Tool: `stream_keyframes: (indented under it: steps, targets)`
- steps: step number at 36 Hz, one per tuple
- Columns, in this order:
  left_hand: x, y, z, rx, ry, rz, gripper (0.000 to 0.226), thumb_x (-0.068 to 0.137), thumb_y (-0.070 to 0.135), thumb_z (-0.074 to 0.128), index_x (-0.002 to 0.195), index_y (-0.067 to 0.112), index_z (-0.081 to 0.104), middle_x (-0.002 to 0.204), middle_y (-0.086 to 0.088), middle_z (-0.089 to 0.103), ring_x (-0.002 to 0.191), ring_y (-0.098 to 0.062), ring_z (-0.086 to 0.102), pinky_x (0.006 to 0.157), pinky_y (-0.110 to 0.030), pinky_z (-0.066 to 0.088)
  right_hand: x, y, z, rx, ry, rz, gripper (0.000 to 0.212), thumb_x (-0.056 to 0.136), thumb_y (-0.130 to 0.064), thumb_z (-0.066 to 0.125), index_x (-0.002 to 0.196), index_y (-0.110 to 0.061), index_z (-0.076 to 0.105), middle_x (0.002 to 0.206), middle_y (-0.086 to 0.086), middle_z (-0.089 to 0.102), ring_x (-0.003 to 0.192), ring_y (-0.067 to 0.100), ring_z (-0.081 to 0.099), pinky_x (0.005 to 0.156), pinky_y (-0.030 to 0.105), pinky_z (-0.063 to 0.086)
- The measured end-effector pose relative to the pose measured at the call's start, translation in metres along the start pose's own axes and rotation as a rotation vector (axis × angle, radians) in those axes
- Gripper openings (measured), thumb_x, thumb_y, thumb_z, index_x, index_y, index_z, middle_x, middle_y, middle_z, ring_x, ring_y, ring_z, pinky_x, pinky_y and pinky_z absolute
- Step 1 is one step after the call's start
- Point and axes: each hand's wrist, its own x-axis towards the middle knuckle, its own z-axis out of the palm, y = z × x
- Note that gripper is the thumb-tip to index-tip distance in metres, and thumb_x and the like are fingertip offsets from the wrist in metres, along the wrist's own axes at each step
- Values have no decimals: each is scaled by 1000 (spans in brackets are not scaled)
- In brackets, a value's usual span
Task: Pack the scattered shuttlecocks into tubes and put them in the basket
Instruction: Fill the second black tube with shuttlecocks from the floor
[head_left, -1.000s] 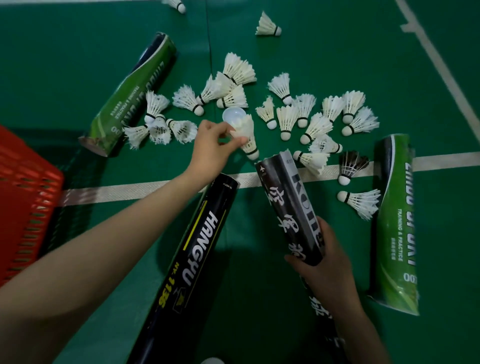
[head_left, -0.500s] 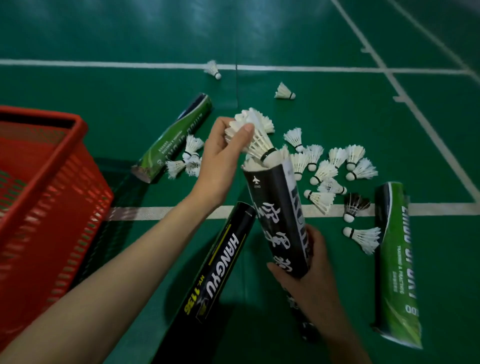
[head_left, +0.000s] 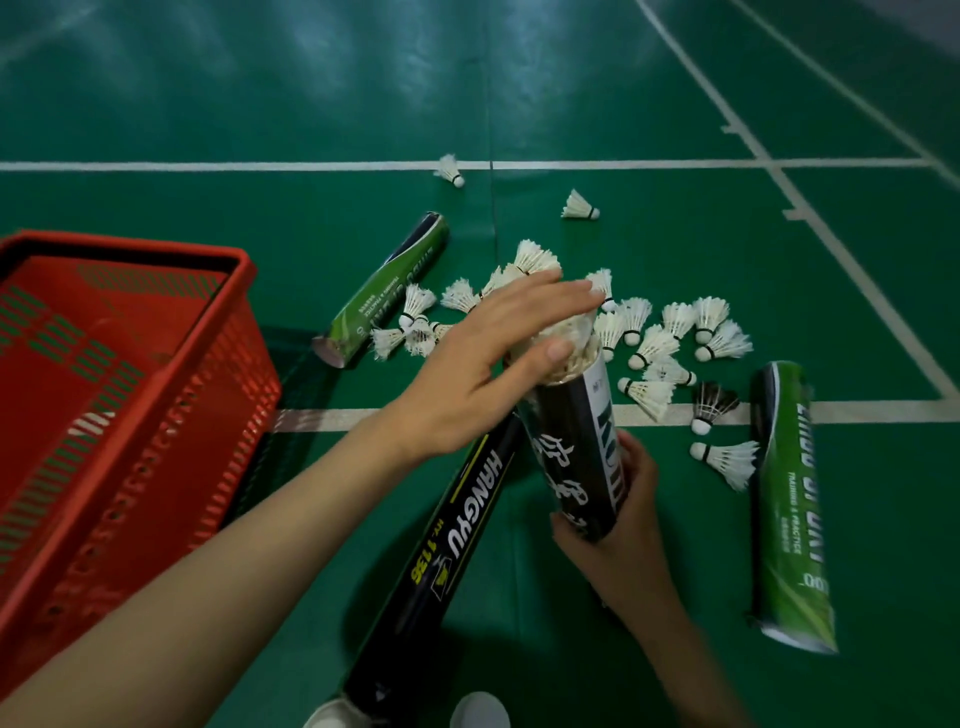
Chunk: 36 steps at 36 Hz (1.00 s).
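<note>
My right hand (head_left: 618, 525) is curled round the lower half of the black tube (head_left: 576, 436) and holds it tilted up, so the mouth faces my left hand (head_left: 493, 369). That hand is spread almost flat with straight fingers and grips nothing. It presses the feathers of a shuttlecock (head_left: 569, 345) down into the mouth to seat it. Loose shuttlecocks (head_left: 657, 343) lie on the floor just beyond the tube. The red basket (head_left: 130, 244) stands well to its left, within reach for loading, I judge.
</note>
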Motion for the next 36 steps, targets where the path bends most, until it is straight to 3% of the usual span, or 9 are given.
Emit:
stream_keyframes:
  steps: [4, 9, 18, 22, 24, 26, 31, 34, 36]
  targets:
    - [-10, 3, 12, 35, -37, 29, 48, 101, 38, 27, 136, 13, 47, 141, 1, 46, 139, -14, 33, 115, -35, 26, -7, 0, -3, -5, 34, -32, 87, 64, -21, 77, 128, -51, 27, 127, -14, 42, 117, -5, 46, 89, 6, 41]
    - [-18, 14, 20, 52, -125, 93, 56, 101, 44, 20, 135, 9, 47, 144, -5, 44, 140, -18, 31, 115, -36, 24, -15, 0, -4, 52, 93, -7, 84, 59, -37, 84, 122, -49, 30, 124, -12, 43, 113, -4, 48, 90, 10, 43]
    - [-20, 32, 33, 170, -136, 149, 45, 97, 33, 48, 137, 13, 44, 146, -6, 41, 141, -22, 27, 114, -46, 26, -20, 5, -12, 115, 113, -10, 77, 59, -42, 81, 115, -64, 33, 124, -6, 47, 114, 6, 53, 93, 28, 49]
    - [-15, 34, 34, 385, -54, 264, 41, 95, 37, 51, 132, 18, 47, 124, -9, 46, 117, -24, 44, 106, -31, 29, -18, 10, -13, 145, 117, 1, 77, 59, -39, 81, 116, -63, 35, 126, -1, 47, 116, 10, 53, 95, 39, 50]
    - [-17, 38, 36, 397, -47, 286, 41, 94, 33, 54, 130, 15, 45, 109, -10, 58, 102, -21, 52, 104, -34, 36, -18, 11, -14, 167, 117, -4, 77, 60, -37, 82, 118, -60, 36, 127, 1, 47, 117, 14, 53, 95, 44, 50]
    - [-20, 45, 36, 368, -86, 205, 51, 91, 37, 57, 134, 15, 39, 100, -5, 65, 98, -16, 55, 106, -34, 36, -18, 13, -15, 183, 116, -9, 77, 60, -37, 82, 118, -59, 37, 127, 3, 47, 118, 16, 53, 95, 46, 49]
    - [-24, 59, 22, 275, -177, -36, 82, 82, 56, 57, 145, 24, 15, 92, 13, 61, 103, -12, 54, 91, -33, 46, -21, 13, -14, 163, 106, -32, 75, 62, -42, 81, 119, -59, 37, 126, 3, 47, 117, 16, 53, 94, 44, 50]
    - [-24, 60, 15, 343, -220, -19, 80, 83, 57, 52, 144, 20, 16, 90, 14, 62, 105, -12, 50, 95, -23, 36, -20, 12, -12, 127, 102, -66, 71, 67, -50, 79, 125, -49, 38, 124, 3, 45, 115, 19, 52, 93, 46, 49]
    - [-21, 62, 11, 436, -279, 37, 77, 87, 55, 45, 144, 12, 18, 97, 2, 71, 110, -12, 43, 99, -14, 20, -20, 11, -12, 122, 97, -81, 70, 70, -51, 77, 129, -39, 39, 123, -1, 44, 116, 19, 52, 93, 46, 48]
